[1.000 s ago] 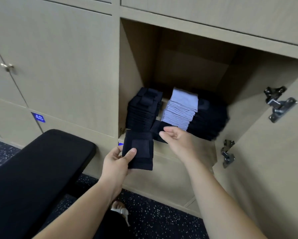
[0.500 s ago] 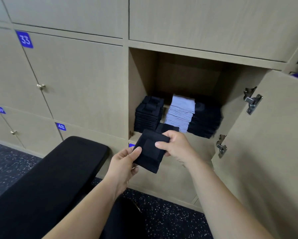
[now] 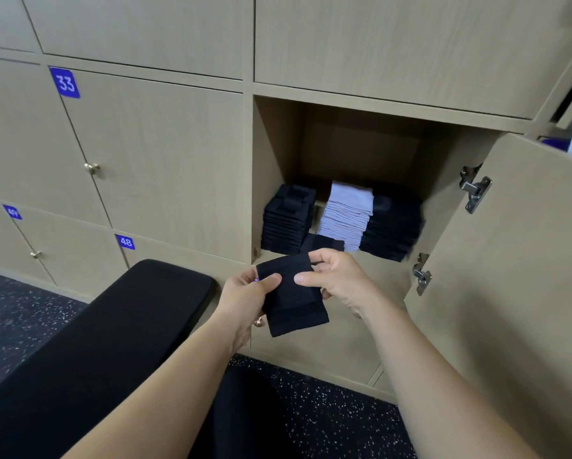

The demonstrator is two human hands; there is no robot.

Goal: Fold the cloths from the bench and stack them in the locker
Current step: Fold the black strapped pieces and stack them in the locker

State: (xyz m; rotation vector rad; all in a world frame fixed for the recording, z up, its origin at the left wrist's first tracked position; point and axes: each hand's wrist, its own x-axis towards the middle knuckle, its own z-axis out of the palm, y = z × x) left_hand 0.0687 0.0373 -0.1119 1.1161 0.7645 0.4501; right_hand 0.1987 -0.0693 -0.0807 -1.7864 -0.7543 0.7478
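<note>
Setting: wall of tan lockers, open locker (image 3: 274,154).
Hands: left hand (image 3: 244,293) and right hand (image 3: 336,276) both pinch folded black cloth (image 3: 292,296).
Advice: keep edges square, lay on left front stack (image 3: 287,220).

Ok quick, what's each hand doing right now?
Left hand: closed on the black cloth, thumb on top.
Right hand: closed on the same cloth, pinching its right edge.
</note>
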